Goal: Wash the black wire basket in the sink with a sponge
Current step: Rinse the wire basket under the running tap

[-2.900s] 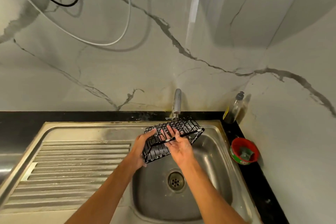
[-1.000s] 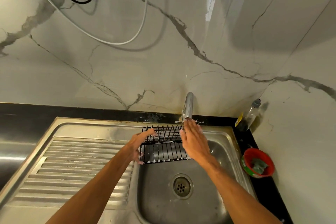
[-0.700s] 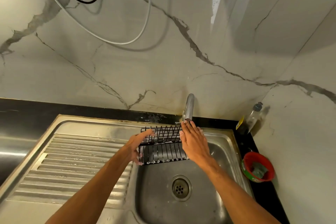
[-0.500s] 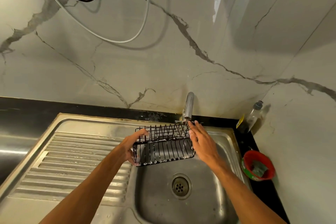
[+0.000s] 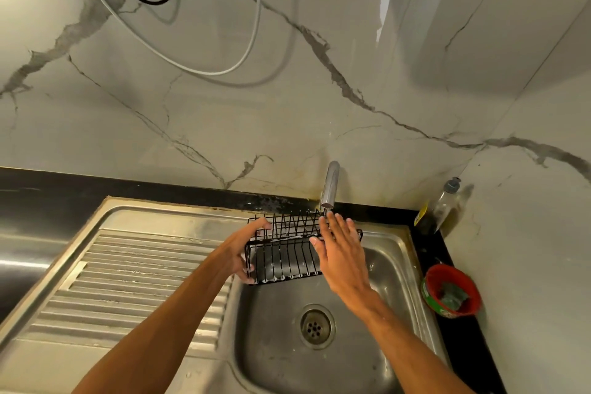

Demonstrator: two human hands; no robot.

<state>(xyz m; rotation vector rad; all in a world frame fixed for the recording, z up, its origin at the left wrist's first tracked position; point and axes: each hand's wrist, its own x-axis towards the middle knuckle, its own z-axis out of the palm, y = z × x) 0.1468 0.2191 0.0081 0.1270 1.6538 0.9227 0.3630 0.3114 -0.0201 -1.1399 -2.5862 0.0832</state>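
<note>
The black wire basket (image 5: 283, 253) hangs over the back left part of the steel sink (image 5: 393, 269), just under the tap (image 5: 329, 184). Soap suds cling to its wires. My left hand (image 5: 243, 249) grips its left end, thumb over the top rim. My right hand (image 5: 340, 248) lies flat with fingers spread on the basket's right end, below the spout. A green sponge (image 5: 452, 296) rests in a red bowl (image 5: 431, 278) on the counter to the right. No sponge is in either hand.
A ribbed steel draining board (image 5: 128, 285) lies left of the basin. The drain (image 5: 316, 326) sits mid-basin. A soap bottle (image 5: 443, 206) stands in the back right corner. The black counter (image 5: 48, 198) borders the marble wall; cables hang above.
The basket was tilted and turned under the tap, then levelled. My right hand slid from the middle wires to the right end. The view shifted slightly.
</note>
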